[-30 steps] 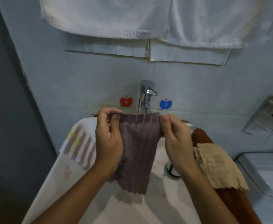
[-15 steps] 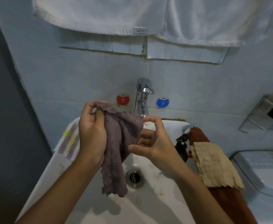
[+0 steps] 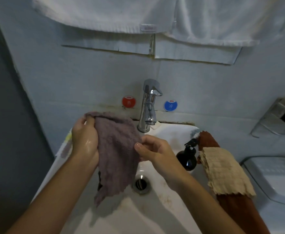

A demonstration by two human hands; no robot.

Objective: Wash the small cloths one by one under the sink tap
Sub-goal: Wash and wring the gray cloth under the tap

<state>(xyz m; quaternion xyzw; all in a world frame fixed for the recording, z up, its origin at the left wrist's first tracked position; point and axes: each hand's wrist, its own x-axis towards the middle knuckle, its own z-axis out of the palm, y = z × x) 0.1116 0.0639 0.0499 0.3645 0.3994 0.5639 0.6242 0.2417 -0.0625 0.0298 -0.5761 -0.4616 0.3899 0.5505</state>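
Note:
A wet purple-grey cloth (image 3: 116,149) hangs over the white sink (image 3: 174,134), left of the chrome tap (image 3: 147,105). My left hand (image 3: 85,141) grips its top left corner, fingers curled round the fabric. My right hand (image 3: 153,149) pinches the cloth's right edge at mid height. No water stream shows at the spout. A beige cloth (image 3: 223,171) lies on a rust-brown cloth (image 3: 239,208) along the sink's right rim. A striped cloth (image 3: 65,147) peeks out on the left rim behind my left hand.
A dark soap pump bottle (image 3: 187,157) stands on the sink's right side. The drain (image 3: 141,183) sits mid-basin. White towels (image 3: 121,12) hang overhead. Red (image 3: 128,102) and blue (image 3: 170,105) stickers flank the tap. A metal wall rack (image 3: 277,119) and a white appliance (image 3: 273,178) are at right.
The cloth was stretched flat between both hands under the tap. It now hangs bunched from my left hand, left of the tap, and my right hand has shifted to its right edge.

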